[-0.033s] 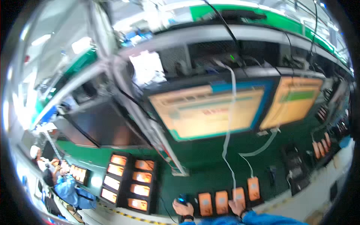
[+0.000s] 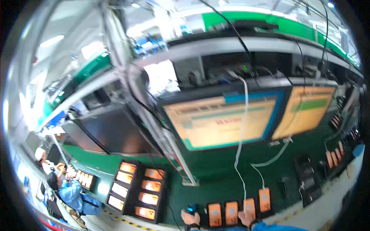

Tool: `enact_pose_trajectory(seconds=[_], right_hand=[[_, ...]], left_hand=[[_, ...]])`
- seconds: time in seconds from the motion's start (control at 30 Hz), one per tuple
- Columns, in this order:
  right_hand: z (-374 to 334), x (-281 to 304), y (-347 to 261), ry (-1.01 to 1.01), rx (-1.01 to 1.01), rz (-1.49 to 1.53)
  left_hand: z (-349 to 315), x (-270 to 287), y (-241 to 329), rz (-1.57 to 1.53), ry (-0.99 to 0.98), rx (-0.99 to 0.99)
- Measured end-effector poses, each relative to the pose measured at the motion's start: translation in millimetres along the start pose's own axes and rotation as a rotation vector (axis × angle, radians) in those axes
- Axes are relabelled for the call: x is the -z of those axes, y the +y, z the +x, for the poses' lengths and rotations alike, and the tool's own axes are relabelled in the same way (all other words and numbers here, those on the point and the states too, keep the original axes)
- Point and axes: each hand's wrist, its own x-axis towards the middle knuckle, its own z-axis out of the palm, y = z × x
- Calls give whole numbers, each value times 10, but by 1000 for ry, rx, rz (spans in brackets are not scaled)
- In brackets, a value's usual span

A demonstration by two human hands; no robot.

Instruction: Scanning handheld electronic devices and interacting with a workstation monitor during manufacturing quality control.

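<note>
At the lower edge, my left hand [image 2: 189, 218] is curled round a small dark device [image 2: 191, 208] with a blue light. Its kind is too blurred to make out. To the right stands a row of phones with orange screens, among them a left phone [image 2: 215, 215], a middle phone [image 2: 231, 213] and a third phone [image 2: 250, 208]. My right hand [image 2: 246, 219] is at the third phone's lower left, fingers closed where a white cable [image 2: 239, 154] comes down over that phone. Another white cable runs into the top of the rightmost phone [image 2: 264, 200].
Two lit monitors [image 2: 227, 121] hang above the green bench [image 2: 216, 169]. Black trays [image 2: 133, 192] of lit phones stand left, beside a metal post [image 2: 181, 161]. A dark screen [image 2: 111, 131] is farther left. A co-worker in blue [image 2: 73, 196] sits at far left. Black fixtures [image 2: 305, 173] stand right.
The whole view has shifted, so the scene lies slightly lower and farther right. Both hands keep about the same places beside the dark device and the third phone.
</note>
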Motion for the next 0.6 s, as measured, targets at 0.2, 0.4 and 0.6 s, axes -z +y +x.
enact_pose_trajectory(seconds=[0.2, 0.4, 0.6], right_hand=[[129, -373, 736, 74, 21, -82], [423, -356, 619, -46, -35, -188], [302, -187, 77, -111, -65, -190]], left_hand=[[244, -749, -1184, -447, -453, -29], [-155, -519, -834, -485, -262, -93], [-817, -59, -406, -628, -531, -23]])
